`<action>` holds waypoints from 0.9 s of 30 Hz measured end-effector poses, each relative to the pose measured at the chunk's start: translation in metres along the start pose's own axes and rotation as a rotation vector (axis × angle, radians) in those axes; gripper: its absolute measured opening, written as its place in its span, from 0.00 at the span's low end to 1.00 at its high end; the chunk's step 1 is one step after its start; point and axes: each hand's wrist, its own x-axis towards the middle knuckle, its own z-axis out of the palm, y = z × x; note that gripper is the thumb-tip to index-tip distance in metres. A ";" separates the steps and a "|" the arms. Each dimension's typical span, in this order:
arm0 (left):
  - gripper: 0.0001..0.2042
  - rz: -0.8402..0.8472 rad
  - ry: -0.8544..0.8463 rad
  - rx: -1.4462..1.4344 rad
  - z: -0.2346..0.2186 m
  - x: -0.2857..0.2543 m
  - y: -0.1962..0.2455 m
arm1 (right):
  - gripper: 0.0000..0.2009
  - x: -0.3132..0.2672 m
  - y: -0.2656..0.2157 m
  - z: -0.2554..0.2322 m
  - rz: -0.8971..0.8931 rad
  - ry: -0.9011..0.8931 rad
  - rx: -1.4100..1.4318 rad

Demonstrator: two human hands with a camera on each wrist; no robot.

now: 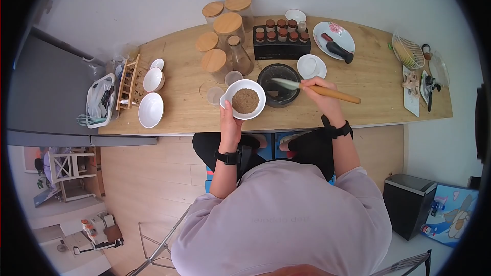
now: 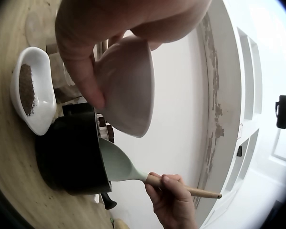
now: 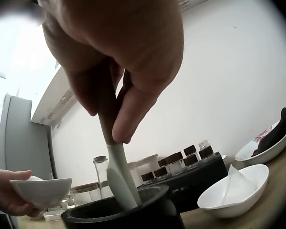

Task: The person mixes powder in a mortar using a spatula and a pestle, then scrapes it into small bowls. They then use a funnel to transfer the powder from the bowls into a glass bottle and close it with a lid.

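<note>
My left hand (image 1: pixel 231 125) grips a white bowl (image 2: pixel 126 88) by its side, and brown powder (image 1: pixel 245 100) shows inside it from above. Beside it stands a black stone mortar (image 1: pixel 280 103). The right hand (image 1: pixel 323 101) pinches the wooden handle of a pale green silicone spatula (image 3: pixel 120 176), whose blade dips into the mortar's mouth. A white dish (image 2: pixel 47 102) with brown powder sits against the mortar in the left wrist view. The held bowl hides most of that dish in the head view.
Behind the mortar stand a black spice rack (image 1: pixel 281 50) of jars and several wood-lidded canisters (image 1: pixel 227 24). A white dish (image 1: pixel 318 65) is right of it, with a black pestle (image 1: pixel 339 51) on a floral plate (image 1: pixel 327 28) beyond. White bowls (image 1: pixel 151 110) stand at left.
</note>
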 end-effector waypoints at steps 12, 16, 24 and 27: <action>0.29 -0.003 0.008 -0.009 -0.003 0.003 -0.004 | 0.06 -0.005 0.036 -0.004 0.376 0.177 0.344; 0.26 -0.011 -0.003 -0.051 -0.003 0.004 -0.007 | 0.07 -0.017 0.045 0.003 0.456 0.280 0.512; 0.29 0.000 0.028 -0.024 -0.010 0.005 -0.007 | 0.06 -0.028 0.062 0.013 0.560 0.398 0.775; 0.29 0.008 0.024 -0.020 -0.010 0.005 -0.004 | 0.06 -0.029 0.068 0.022 0.545 0.456 0.834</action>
